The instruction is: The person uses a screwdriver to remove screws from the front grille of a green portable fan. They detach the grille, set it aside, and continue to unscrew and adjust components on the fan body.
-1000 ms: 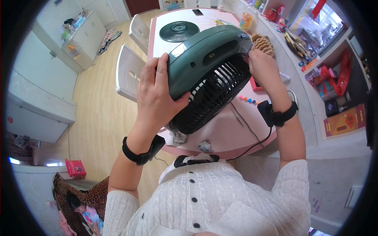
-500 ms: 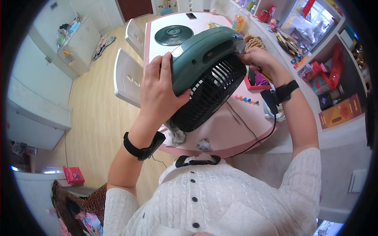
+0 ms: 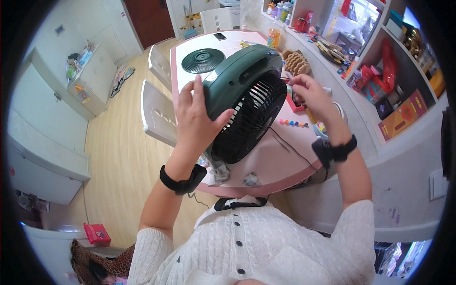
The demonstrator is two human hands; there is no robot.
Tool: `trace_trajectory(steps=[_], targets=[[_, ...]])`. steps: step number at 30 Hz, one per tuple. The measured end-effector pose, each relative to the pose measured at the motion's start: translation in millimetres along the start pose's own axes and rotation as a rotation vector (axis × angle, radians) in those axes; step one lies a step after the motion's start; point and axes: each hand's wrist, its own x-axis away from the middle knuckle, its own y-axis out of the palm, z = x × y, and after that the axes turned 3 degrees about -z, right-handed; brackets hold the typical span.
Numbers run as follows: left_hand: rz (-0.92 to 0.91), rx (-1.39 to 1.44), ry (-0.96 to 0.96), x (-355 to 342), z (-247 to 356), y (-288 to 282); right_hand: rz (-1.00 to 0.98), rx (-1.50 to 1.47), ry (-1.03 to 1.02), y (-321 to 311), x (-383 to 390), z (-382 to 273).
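A dark green desk fan [image 3: 237, 78] with a black slatted housing stands tilted on the table. My left hand [image 3: 194, 114] grips its left side, fingers along the green rim and thumb by the slats. My right hand [image 3: 311, 95] is just off the fan's right side, thumb and fingers pinched together. A slim yellow tool [image 3: 311, 115] shows below that palm, its kind mostly hidden by the hand. On the far left of the table lies a round green fan grille [image 3: 203, 61].
The pink-edged white table [image 3: 270, 178] carries a row of small colored balls [image 3: 293, 123], crumpled wads [image 3: 251, 179], a red tray [image 3: 295, 105], a phone [image 3: 219, 36] and an orange bottle [image 3: 273, 38]. White chairs [image 3: 156, 111] line its left side; shelves [image 3: 375, 52] stand at right.
My right hand has drawn back from the fan's right edge, the yellow tool moving with it. My left hand stays on the fan, its fingers slightly more spread. The view has shifted.
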Motion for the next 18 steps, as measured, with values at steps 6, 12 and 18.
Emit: trace_trajectory(steps=[6,12,18], targets=[[-0.157,1.231,-0.235,20,36,-33,-0.154,-0.199,-0.27,97,103,-34],[-0.327,1.893,-0.686,24,39,-41,-0.176,-0.474,-0.18,146,125,-50],[-0.346,1.859,-0.606,33,29,-47,-0.117,-0.473,-0.155,165,127,-49]])
